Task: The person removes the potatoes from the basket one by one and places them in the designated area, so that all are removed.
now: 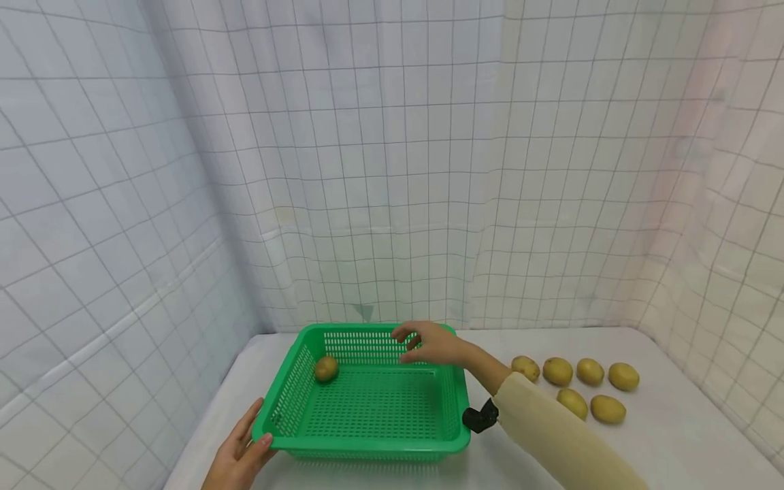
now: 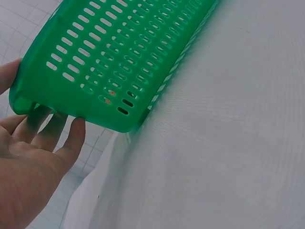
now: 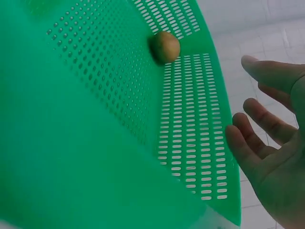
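Observation:
A green plastic basket [image 1: 367, 446] with slotted walls stands on the white table. One potato [image 1: 326, 369] lies inside, in its far left corner; the right wrist view also shows this potato [image 3: 166, 46]. My left hand [image 1: 235, 452] grips the basket's near left corner, thumb on the rim. In the left wrist view, the fingers of that hand [image 2: 40, 152] bend up beneath the rim. Above the basket's far right part hovers my right hand [image 1: 431, 343], its fingers loosely bent and apart with nothing between them.
Several potatoes [image 1: 557, 371] lie in two loose rows on the table [image 1: 661, 415], right of the basket, partly behind my right sleeve [image 1: 551, 429]. A black device [image 1: 480, 416] sits at my right wrist. White grid-patterned curtains [image 1: 392, 170] close off the back and both sides.

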Tool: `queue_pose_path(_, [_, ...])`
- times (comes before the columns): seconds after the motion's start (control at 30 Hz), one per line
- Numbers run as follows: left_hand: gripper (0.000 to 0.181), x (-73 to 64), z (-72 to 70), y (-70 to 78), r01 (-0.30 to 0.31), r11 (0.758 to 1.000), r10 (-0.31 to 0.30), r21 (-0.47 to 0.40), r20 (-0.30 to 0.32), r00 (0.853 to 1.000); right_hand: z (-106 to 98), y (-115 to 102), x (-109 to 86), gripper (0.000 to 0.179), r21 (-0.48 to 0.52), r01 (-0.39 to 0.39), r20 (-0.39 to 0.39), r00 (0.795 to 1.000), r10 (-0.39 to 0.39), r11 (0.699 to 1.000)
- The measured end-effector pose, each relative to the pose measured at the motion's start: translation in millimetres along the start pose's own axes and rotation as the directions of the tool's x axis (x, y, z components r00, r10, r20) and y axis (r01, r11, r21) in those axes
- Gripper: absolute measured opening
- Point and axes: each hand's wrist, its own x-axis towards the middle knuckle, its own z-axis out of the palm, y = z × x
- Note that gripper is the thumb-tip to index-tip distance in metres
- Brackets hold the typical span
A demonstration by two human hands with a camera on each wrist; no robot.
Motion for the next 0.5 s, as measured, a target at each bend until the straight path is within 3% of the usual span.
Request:
queue_pose_path(0.27, [0.079, 2.7, -1.2, -1.3, -0.028, 0.999, 0.028, -0.021, 0.017, 0.999, -2.1, -15.6, 17.4, 0.051, -0.06, -0.016, 0.102, 0.995, 0.022, 0.998])
queue_pose_path(0.5, [0.08, 2.9, -4.1, -6.3, -0.079, 0.992, 0.087, -0.095, 0.079, 0.993, 8.8, -18.2, 34.6, 0.048, 0.047, -0.022, 0.114, 0.993, 0.016, 0.999])
